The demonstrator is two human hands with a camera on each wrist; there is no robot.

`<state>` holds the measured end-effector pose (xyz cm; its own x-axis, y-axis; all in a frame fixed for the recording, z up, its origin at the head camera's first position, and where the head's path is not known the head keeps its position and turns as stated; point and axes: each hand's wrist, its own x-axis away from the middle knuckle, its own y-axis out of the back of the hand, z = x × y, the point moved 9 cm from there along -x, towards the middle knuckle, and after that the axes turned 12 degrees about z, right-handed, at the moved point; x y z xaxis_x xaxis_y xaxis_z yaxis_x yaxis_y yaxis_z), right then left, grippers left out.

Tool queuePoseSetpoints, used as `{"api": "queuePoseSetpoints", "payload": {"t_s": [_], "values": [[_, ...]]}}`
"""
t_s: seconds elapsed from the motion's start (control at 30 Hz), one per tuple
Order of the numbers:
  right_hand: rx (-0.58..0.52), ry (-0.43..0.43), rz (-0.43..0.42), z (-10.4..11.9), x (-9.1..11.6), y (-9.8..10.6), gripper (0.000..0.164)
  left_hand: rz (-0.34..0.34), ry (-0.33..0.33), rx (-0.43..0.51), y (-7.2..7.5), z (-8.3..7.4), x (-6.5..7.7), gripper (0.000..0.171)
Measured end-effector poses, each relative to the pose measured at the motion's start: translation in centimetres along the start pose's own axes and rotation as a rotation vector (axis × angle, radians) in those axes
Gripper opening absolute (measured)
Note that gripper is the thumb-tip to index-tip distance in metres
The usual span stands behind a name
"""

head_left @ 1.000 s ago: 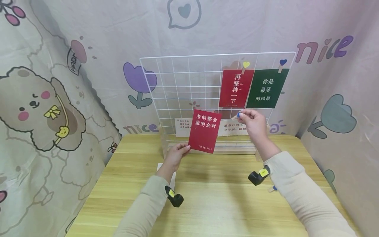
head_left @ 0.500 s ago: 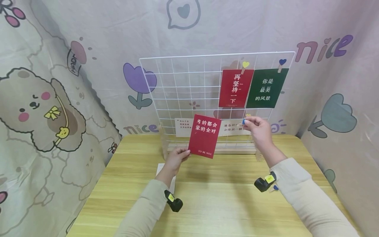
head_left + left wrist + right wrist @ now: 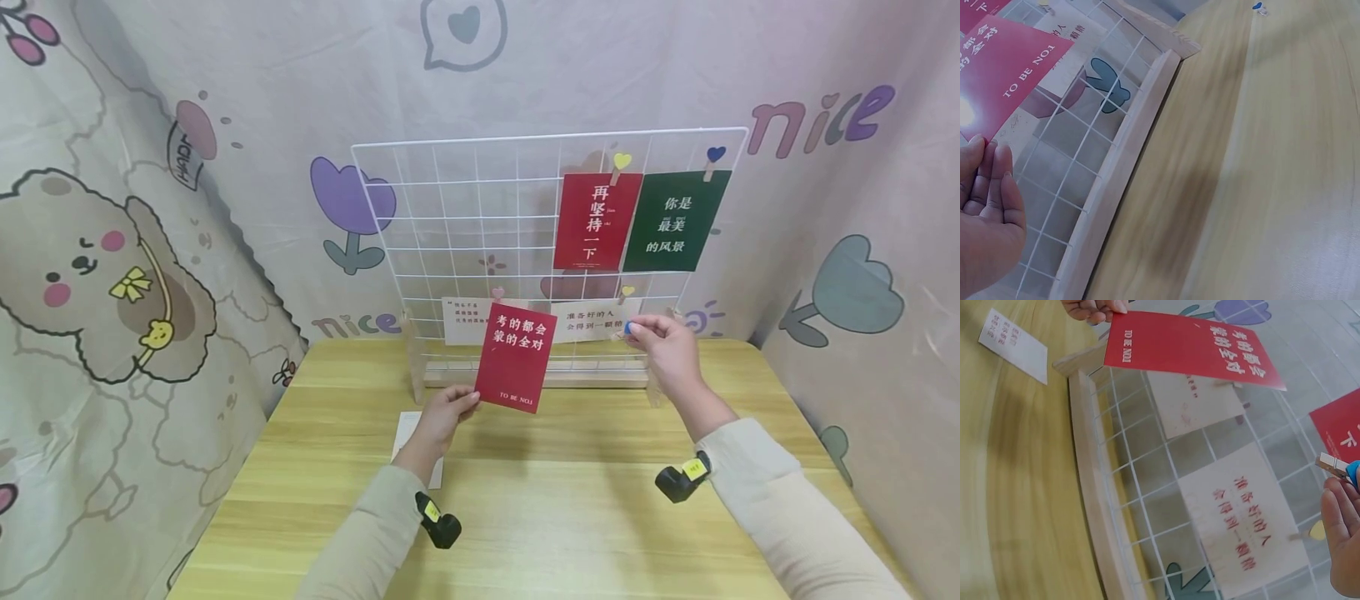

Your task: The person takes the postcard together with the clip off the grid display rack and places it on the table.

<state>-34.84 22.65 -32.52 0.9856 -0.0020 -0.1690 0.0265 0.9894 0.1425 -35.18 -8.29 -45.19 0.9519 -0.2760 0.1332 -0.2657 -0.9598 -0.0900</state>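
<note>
My left hand (image 3: 442,414) pinches a red card (image 3: 514,358) by its lower left corner, holding it up in front of the white wire grid (image 3: 457,225). White lettering covers the card's face. In my right hand (image 3: 670,354) is a small wooden clothespin (image 3: 1333,464) with a blue piece on it, pinched between thumb and fingers, apart from the card. Another red card (image 3: 597,221) and a green card (image 3: 678,222) hang on the grid from heart clips. Lower down hang two white cards, one at left (image 3: 459,321) partly hidden by the held card, one at right (image 3: 591,321).
A white card (image 3: 1015,347) lies on the wooden table (image 3: 525,500) at left, partly behind my left forearm. A blue-heart clothespin (image 3: 1260,9) lies on the table at right. The grid stands in a wooden base (image 3: 570,379) at the table's back.
My right hand has moved down and to the right with the clothespin. The left hand has lowered the red card slightly. Both keep their hold.
</note>
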Motion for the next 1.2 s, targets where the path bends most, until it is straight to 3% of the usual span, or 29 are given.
{"api": "queuePoseSetpoints", "payload": {"t_s": [0.3,0.6,0.73,0.77,0.83,1.03,1.07,1.2], "values": [[0.022,-0.016,0.004,-2.2,0.9,1.0,0.019,-0.007,0.021,-0.010,0.5,1.2,0.6,0.023],[-0.047,-0.029,0.005,-3.7,2.2,1.5,0.017,-0.013,0.064,-0.011,0.8,2.9,1.4,0.025],[-0.087,-0.012,0.018,-5.4,2.3,2.1,0.013,-0.017,0.062,-0.008,0.8,3.3,1.7,0.026],[-0.141,0.020,0.036,-6.6,2.0,2.5,0.011,-0.016,0.061,-0.007,0.8,3.3,1.8,0.025],[-0.145,0.015,0.044,-8.1,1.8,3.0,0.014,-0.016,0.061,-0.004,0.9,3.5,1.9,0.023],[-0.189,-0.045,0.049,-13.8,1.2,5.1,0.022,-0.006,0.080,-0.001,1.1,4.1,2.2,0.023],[-0.167,-0.068,0.042,-13.6,1.5,5.0,0.024,-0.003,0.084,-0.002,1.0,3.9,2.4,0.023],[-0.104,-0.041,-0.037,-21.6,-0.3,8.0,0.031,-0.004,0.083,0.016,1.0,4.4,2.6,0.023]]}}
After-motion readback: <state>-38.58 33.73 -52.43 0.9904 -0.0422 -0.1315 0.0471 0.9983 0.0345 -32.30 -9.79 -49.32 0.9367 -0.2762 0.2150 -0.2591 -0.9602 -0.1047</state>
